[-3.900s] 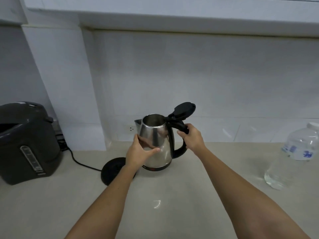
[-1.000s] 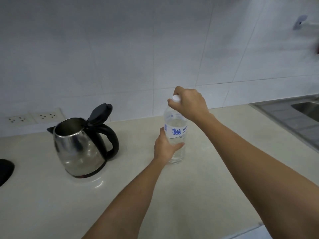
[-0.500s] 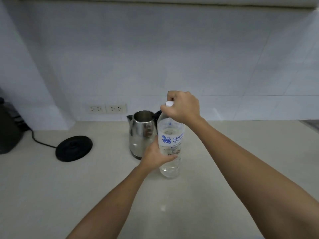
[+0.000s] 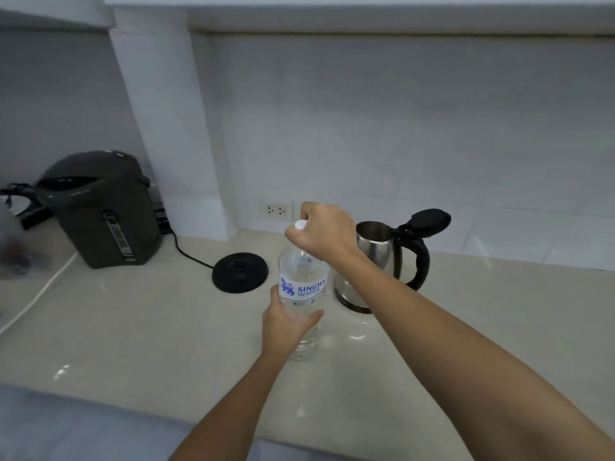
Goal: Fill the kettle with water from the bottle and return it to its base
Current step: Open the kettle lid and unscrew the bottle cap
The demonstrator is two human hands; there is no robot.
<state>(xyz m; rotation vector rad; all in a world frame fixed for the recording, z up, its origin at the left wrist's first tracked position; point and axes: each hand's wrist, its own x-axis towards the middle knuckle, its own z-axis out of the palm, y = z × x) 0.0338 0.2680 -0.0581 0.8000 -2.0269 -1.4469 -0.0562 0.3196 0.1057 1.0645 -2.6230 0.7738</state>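
Note:
A clear plastic water bottle (image 4: 301, 277) with a blue-lettered label stands upright on the beige counter (image 4: 133, 321). My left hand (image 4: 288, 322) wraps its lower body. My right hand (image 4: 324, 229) pinches the white cap (image 4: 300, 224) on top. Just behind and to the right stands the steel kettle (image 4: 377, 257), off its base, with its black lid (image 4: 427, 221) flipped open and handle pointing right. The round black base (image 4: 240, 271) lies left of the bottle, its cord running back to the left.
A dark grey hot-water dispenser (image 4: 100, 207) stands at the back left beside a white pillar (image 4: 166, 128). A wall socket (image 4: 276, 210) sits low on the tiled wall. A white cable (image 4: 36, 294) crosses the counter's left side. The counter's front edge runs along the bottom left.
The view has swung left, so the dispenser is now in sight. The bottle sits left of the kettle rather than in front of it. Both hands keep their hold on bottle and cap.

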